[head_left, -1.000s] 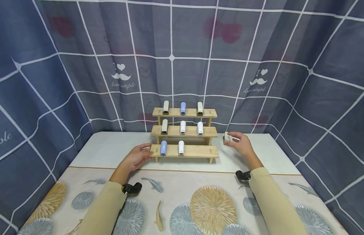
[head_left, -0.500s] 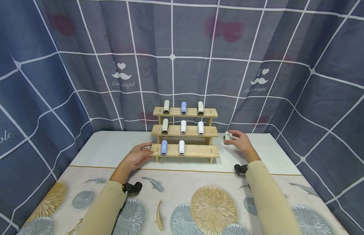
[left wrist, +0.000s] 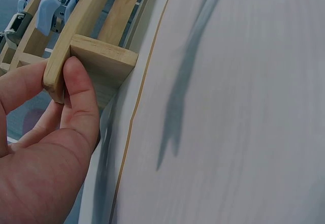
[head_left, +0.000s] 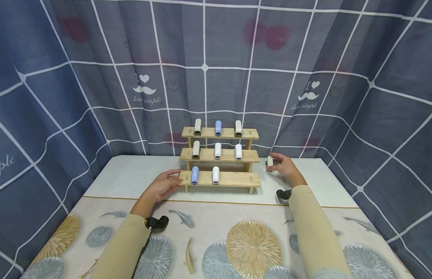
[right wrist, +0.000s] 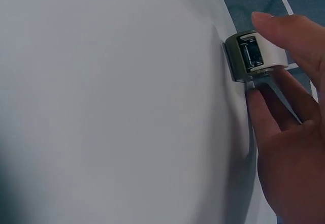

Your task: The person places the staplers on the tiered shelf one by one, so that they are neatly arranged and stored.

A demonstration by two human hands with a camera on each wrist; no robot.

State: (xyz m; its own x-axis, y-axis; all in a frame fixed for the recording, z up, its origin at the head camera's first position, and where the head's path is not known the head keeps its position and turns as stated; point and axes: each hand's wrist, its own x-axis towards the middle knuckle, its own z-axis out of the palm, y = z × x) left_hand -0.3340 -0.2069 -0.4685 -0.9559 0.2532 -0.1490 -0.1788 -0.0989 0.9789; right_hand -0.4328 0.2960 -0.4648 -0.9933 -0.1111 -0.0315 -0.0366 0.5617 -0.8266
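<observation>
A three-tier wooden stand [head_left: 237,179] holds several small staplers. My left hand [head_left: 163,188] pinches the left end of its lowest shelf [left wrist: 60,64], thumb under the board. On that shelf stand a blue stapler [head_left: 194,175] and, to its right, a white stapler [head_left: 215,175]; the right part is bare wood. Right of the stand, my right hand [head_left: 287,169] grips a cream stapler [right wrist: 271,54] between thumb and fingers, close over the white tabletop. The stapler's dark opening faces the right wrist camera.
The middle shelf carries a cream stapler [head_left: 196,149] and two white ones; the top shelf has a blue stapler [head_left: 218,128] between two pale ones. A patterned cloth [head_left: 209,224] covers the table's front. A checked curtain [head_left: 223,89] hangs behind and at both sides.
The right wrist and forearm have swung slightly left and forward, while the cream stapler stays almost in the same spot. The left hand keeps its hold on the shelf.
</observation>
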